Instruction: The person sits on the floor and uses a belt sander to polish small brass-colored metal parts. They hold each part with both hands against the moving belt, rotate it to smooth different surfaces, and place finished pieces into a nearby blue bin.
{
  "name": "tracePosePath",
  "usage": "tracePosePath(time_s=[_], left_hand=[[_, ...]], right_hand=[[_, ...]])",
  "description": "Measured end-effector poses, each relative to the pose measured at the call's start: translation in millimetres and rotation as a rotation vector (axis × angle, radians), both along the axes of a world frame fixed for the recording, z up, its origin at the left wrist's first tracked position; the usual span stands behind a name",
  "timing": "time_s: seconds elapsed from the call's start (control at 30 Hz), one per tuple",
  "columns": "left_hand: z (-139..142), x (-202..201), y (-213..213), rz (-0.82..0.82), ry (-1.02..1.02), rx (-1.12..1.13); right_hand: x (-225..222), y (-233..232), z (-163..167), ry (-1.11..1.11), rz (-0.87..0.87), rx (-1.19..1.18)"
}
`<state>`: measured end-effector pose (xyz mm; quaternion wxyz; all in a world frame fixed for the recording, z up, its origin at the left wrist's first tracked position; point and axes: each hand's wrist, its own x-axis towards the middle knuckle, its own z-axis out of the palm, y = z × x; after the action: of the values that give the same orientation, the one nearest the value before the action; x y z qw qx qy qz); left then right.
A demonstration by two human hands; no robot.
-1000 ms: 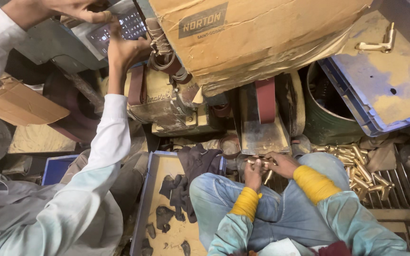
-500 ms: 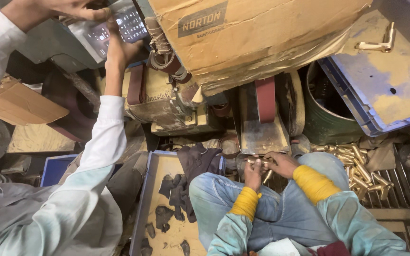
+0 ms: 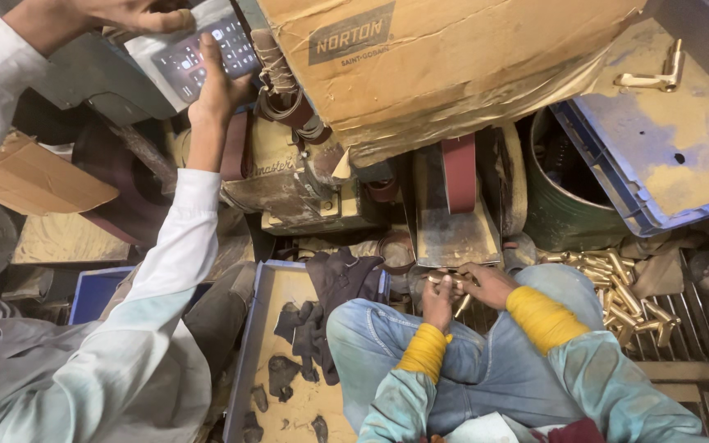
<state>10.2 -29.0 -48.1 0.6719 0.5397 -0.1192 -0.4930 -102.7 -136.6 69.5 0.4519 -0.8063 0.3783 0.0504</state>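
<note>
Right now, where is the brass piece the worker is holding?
In the head view, the brass piece sits low and just right of centre, pinched between the left hand and right hand, just below the red sanding belt and above the blue-jeaned knees.

A large brown cardboard box (image 3: 445, 66) filled the view from 12 to 1 o'clock, its corner crumpled and torn, with a dark rectangular printed label (image 3: 352, 34) on its face. At 11 o'clock a co-worker's hand (image 3: 217, 86) touched a small grey device with a dark lit screen (image 3: 205, 51). A flat cardboard piece (image 3: 38, 180) lay at 9 o'clock.
</note>
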Motion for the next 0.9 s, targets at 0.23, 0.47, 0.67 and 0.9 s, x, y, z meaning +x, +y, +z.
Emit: tracePosePath(time_s=[0.23, 0.47, 0.67, 0.9], left_hand=[[-1.6, -0.3, -0.5, 0.005, 0.009, 0.004], [-3.3, -0.3, 0.1, -0.001, 0.001, -0.012], [-4.7, 0.1, 0.3, 0.001, -0.011, 0.027], [-5.9, -0.3, 0.9, -0.003, 0.003, -0.013]], right_hand=[[-0.3, -0.2, -0.1, -0.015, 0.009, -0.008], [0.5, 0.1, -0.7, -0.029, 0.004, -0.016], [0.4, 0.0, -0.8, -0.037, 0.001, -0.021], [1.1, 0.2, 0.5, -0.025, -0.002, -0.018]])
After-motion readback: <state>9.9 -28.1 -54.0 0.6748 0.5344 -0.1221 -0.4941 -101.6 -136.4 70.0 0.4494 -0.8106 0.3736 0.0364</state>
